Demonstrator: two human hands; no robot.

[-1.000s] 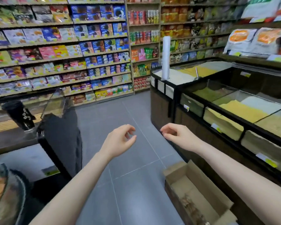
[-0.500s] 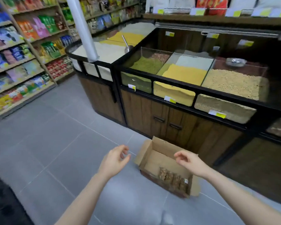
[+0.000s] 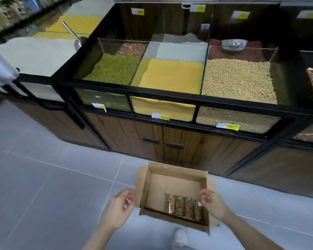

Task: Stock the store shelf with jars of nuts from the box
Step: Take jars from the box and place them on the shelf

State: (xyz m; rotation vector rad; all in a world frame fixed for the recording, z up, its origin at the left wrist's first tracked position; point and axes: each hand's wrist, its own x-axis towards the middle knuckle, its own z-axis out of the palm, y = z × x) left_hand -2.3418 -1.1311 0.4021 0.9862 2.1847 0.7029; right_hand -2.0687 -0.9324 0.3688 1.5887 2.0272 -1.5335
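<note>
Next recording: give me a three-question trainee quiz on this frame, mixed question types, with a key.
1. True or false: the box on the floor is full of jars.
2. Multiple choice: the jars of nuts lie in the box's A) far left corner B) near right part C) centre.
3. Which hands hold a jar?

Key:
1. False; one short row, the rest bare cardboard.
2. B.
3. Neither: the left hand is beside the box's left flap, the right hand at its right edge, both with fingers loosely curled.
</note>
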